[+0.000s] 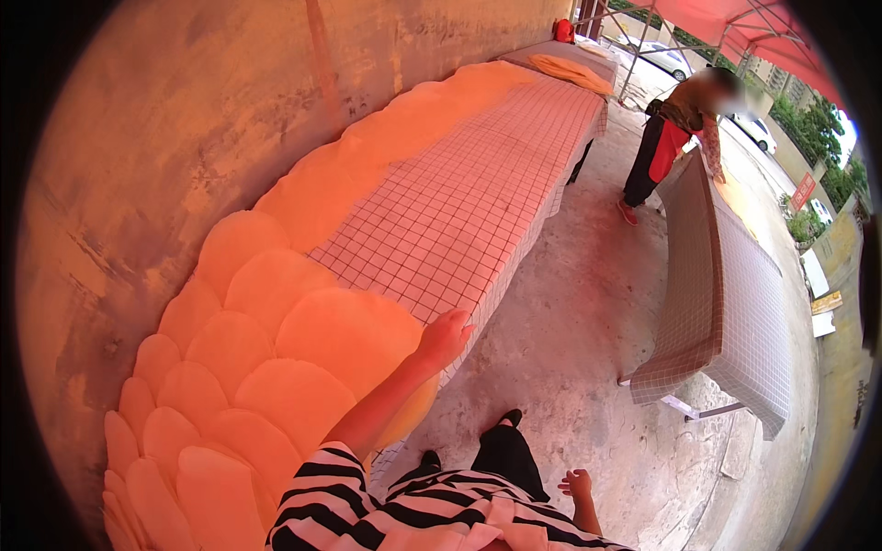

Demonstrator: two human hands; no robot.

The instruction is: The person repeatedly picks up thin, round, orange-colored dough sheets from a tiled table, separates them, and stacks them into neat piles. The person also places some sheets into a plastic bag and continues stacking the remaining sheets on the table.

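Observation:
My left hand (446,337) is over the near edge of a long table, its fingers partly curled beside a thin, round orange-tinted sheet (344,330). Whether it grips anything is not clear. Many similar sheets, perhaps flatbreads, overlap in rows (227,344) on the table's near end and along the wall. A checked cloth (455,213) covers the table and shows bare in its middle. My right hand (577,483) hangs low at my side above the concrete floor, its fingers apart and nothing seen in it.
A second table with a checked cloth (751,296) stands at the right. A person (682,124) bends over its far end, a hand near yellowish sheets (737,200). The stained wall (172,138) borders the long table. Folded orange sheets (568,72) lie at its far end, near a canopy frame.

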